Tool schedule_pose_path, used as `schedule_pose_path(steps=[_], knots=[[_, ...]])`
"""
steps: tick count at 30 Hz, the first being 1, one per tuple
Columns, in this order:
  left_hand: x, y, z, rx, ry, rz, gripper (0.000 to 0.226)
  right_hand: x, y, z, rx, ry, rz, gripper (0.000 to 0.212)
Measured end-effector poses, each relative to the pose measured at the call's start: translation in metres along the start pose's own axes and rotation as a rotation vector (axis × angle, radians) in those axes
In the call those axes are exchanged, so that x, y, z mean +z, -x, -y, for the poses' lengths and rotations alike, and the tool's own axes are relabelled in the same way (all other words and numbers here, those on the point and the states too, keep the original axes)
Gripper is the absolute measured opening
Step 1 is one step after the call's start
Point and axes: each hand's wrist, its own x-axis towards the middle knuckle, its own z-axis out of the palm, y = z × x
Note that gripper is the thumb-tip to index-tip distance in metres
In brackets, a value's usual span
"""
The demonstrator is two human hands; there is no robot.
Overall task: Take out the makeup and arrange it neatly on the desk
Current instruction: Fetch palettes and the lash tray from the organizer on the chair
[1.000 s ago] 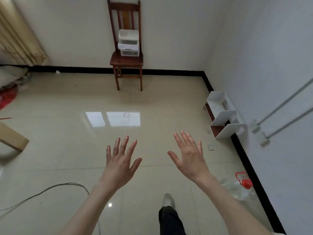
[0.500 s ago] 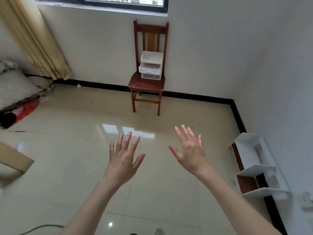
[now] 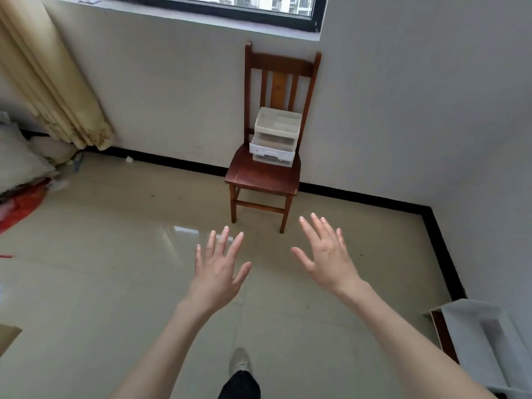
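White plastic drawer organizer [image 3: 275, 138] standing on seat of dark wooden chair [image 3: 266, 171], against wall under window [image 3: 230, 7], well beyond both grips and a little right of the gap between them. Top tray open-topped, middle drawer pulled slightly forward; contents too small to make out, so makeup itself not identifiable. Left hand [image 3: 217, 272] held out over tiled floor [image 3: 100, 254], back toward camera, fingers straight and spread, grip released, holding nothing. Right hand [image 3: 326, 256] likewise outstretched beside it, fingers splayed, thumb angled inward, grip released and bare. Hands apart from each other, touching nothing. Grey shoe [image 3: 239, 361] and dark trouser leg below and between forearms. White shelf unit [image 3: 486, 338] lying on floor right of right forearm, by wall. Yellowish curtain [image 3: 49, 76] far left of left grip, with pillows and red fabric heaped under it.
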Motion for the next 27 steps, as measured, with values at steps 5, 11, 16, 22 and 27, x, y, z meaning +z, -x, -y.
schedule_pose_path(steps=[5,11,16,22,27], knots=[[-0.03,-0.119,0.027,0.031,-0.011,-0.004,0.062,-0.009,-0.11,-0.002,0.021,-0.039,-0.024,0.065],[-0.018,-0.221,0.042,0.008,0.04,0.066,0.061,-0.003,-0.212,-0.025,0.071,-0.042,0.05,0.064],[-0.002,-0.321,0.044,-0.054,0.105,0.074,0.06,0.009,-0.313,-0.058,0.047,-0.018,0.124,0.064],[0.018,-0.478,0.031,-0.19,0.269,0.097,0.059,0.02,-0.467,-0.113,0.014,-0.008,0.21,0.063],[0.039,-0.59,0.019,-0.347,0.564,0.161,0.056,0.034,-0.566,-0.155,0.07,-0.051,0.314,0.063]])
